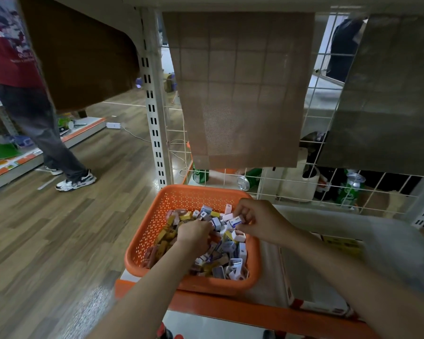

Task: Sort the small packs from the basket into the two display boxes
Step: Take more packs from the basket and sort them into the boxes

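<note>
- Fingertips of the left hand (pixel 194 234): buried among the packs (pixel 230 248).
- Pack lettering: too small to read.
- The display box (pixel 313 305): blurred.
- A bystander (pixel 34 113): cut off by the top edge.

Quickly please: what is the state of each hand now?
Left hand: fingers curled into the packs in the basket; grip cannot be told.
Right hand: pinches a white pack above the basket.

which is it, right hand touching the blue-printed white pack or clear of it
Touching: the head view shows the right hand pinching the blue-printed white pack.
</note>
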